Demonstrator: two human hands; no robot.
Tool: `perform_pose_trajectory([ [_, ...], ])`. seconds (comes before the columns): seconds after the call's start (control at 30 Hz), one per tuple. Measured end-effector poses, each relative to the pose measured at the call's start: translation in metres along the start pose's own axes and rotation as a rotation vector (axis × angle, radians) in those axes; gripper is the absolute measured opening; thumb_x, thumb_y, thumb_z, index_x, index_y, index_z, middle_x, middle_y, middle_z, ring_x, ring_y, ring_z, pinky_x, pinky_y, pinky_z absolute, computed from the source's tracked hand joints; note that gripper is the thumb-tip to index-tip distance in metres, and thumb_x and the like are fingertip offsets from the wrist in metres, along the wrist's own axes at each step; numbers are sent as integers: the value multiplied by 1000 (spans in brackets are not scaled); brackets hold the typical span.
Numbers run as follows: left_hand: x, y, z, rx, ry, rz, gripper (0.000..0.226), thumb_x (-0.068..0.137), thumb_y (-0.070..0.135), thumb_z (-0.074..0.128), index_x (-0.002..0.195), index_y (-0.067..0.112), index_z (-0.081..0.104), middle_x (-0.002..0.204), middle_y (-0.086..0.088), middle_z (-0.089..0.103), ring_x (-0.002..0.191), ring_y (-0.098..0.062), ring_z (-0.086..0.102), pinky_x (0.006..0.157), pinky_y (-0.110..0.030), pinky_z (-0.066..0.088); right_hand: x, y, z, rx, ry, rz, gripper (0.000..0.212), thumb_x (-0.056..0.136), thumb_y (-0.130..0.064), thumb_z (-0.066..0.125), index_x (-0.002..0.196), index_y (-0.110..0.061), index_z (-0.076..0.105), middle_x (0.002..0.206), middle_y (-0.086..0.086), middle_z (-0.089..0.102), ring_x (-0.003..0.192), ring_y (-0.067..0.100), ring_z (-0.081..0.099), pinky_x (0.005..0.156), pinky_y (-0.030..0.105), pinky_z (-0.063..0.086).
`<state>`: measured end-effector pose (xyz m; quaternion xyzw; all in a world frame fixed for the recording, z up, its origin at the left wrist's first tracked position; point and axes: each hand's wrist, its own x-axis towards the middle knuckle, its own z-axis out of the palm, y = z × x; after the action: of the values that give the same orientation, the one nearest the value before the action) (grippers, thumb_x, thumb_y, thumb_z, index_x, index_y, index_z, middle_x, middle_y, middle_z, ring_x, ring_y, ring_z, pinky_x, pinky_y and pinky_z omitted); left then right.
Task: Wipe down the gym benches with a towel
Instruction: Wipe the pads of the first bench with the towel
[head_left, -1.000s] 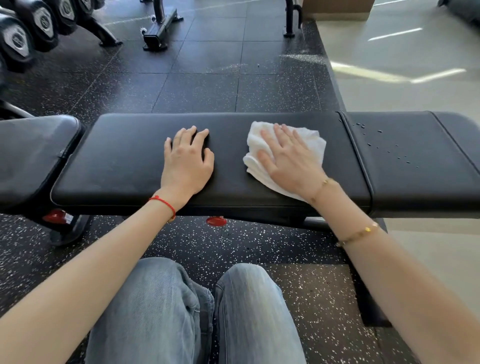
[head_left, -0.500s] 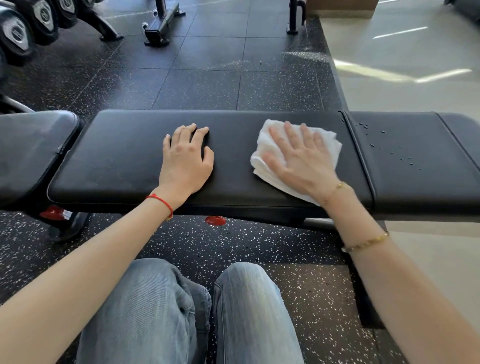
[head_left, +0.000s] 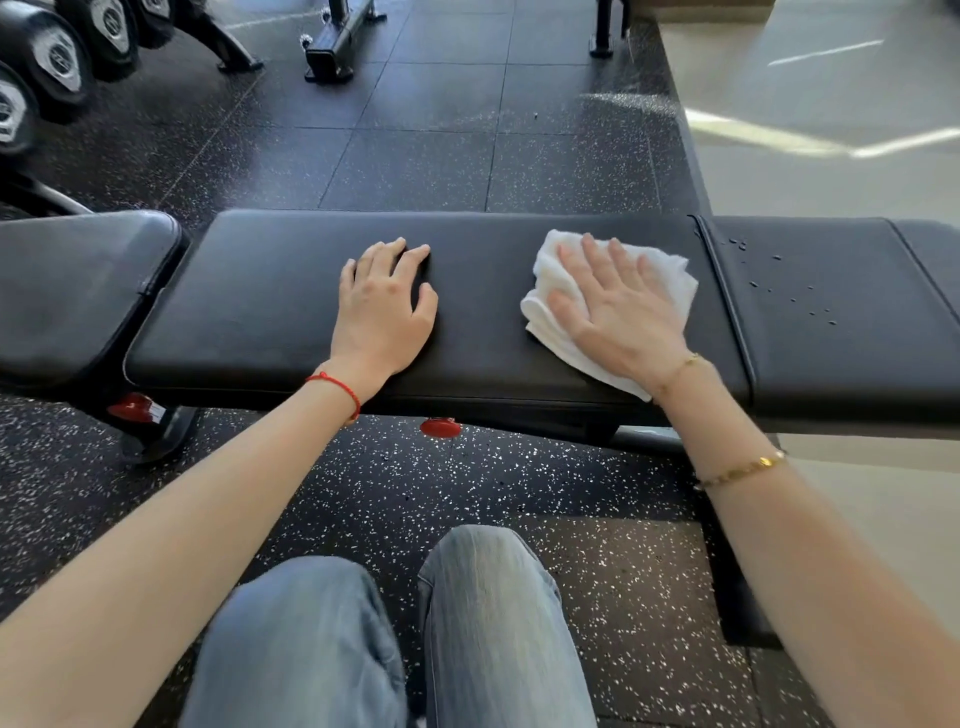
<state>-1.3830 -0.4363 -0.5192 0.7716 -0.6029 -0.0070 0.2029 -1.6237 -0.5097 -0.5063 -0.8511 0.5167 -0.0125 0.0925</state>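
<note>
Here, your right hand (head_left: 623, 317) presses the towel (head_left: 665, 270) with flat fingers; your left hand (head_left: 382, 312) lies open on the counter (head_left: 270, 291); droplets (head_left: 789, 291) beside.

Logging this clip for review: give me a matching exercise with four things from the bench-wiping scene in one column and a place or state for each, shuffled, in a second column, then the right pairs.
Things
1. white towel
2. left hand
3. water droplets
4. red cord bracelet

Places or states
A. scattered on the bench's right pad
B. flat and bare on the middle pad
C. around the left wrist
D. pressed under the right hand

Pairs: 1-D, 2-B, 3-A, 4-C
</note>
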Motion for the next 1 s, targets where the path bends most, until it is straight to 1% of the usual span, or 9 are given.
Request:
perform_pose_trajectory([
  [0.13, 1, -2, 1, 2, 5, 11, 48, 99, 28, 43, 145, 17, 45, 152, -10, 40, 144, -26, 30, 121, -49, 18, -2, -35, 6, -7, -6, -78, 64, 101, -54, 17, 158, -29, 1, 167, -1, -4, 153, 22, -8, 122, 41, -10],
  [0.27, 0, -5, 3, 6, 0, 34, 48, 100, 29, 41, 147, 17, 42, 154, -11, 38, 145, -27, 28, 122, -49, 16, -46, -50, 20, -53, 92, -135, 63, 101, -55, 16, 158, -30, 8, 167, -2, 5, 153, 23, -1, 123, 42, -5],
  [0.37, 0, -5, 3, 9, -1, 31, 49, 100, 29, 41, 147, 16, 42, 154, -12, 37, 146, -28, 27, 122, -50, 14, -66, -43, 26, -56, 184, -29, 61, 103, -54, 22, 158, -29, 16, 165, 0, 15, 153, 24, 9, 124, 41, 2],
  [0.5, 1, 0, 5, 55, 21, 125, 45, 99, 24, 42, 144, 15, 46, 153, -10, 39, 145, -27, 29, 121, -51, 16, -70, -17, 25, -74, 244, 218, 70, 95, -59, 6, 157, -29, 17, 164, 3, 21, 151, 27, 17, 123, 43, 8],
  [0.57, 1, 2, 5, 67, 20, 171, 43, 100, 24, 41, 142, 15, 49, 151, -9, 43, 143, -26, 33, 121, -49, 19, -68, 3, 20, -61, 264, 311, 72, 93, -59, 4, 157, -29, 19, 163, 5, 24, 150, 28, 19, 123, 43, 9],
  [0.67, 3, 13, 5, 26, -7, 161, 41, 102, 24, 40, 141, 15, 51, 149, -9, 46, 141, -26, 36, 118, -50, 24, -61, 38, 11, -28, 222, 435, 64, 98, -57, 9, 157, -32, 15, 165, 3, 17, 152, 27, 12, 123, 41, 2],
  [0.73, 5, 35, 7, -41, -35, 157, 42, 102, 26, 40, 142, 15, 50, 149, -8, 45, 142, -25, 35, 118, -51, 23, -54, 58, 7, 4, 176, 475, 60, 101, -56, 13, 157, -34, 10, 166, 0, 9, 153, 24, 5, 122, 40, -2],
  [0.87, 9, 99, 18, -100, -111, 167, 48, 102, 30, 35, 149, 18, 40, 156, -4, 35, 147, -21, 25, 121, -52, 16, -37, 89, -4, 37, 120, 440, 60, 102, -55, 13, 157, -34, 5, 167, -2, 3, 153, 22, 0, 123, 40, -4],
  [1.0, 12, 152, 37, -112, -190, 110, 52, 103, 32, 32, 153, 20, 29, 162, -4, 24, 151, -23, 14, 122, -57, 8, 6, 117, -19, 21, 66, 367, 60, 102, -53, 14, 157, -32, 5, 167, -3, 2, 153, 22, -1, 123, 41, -5],
])
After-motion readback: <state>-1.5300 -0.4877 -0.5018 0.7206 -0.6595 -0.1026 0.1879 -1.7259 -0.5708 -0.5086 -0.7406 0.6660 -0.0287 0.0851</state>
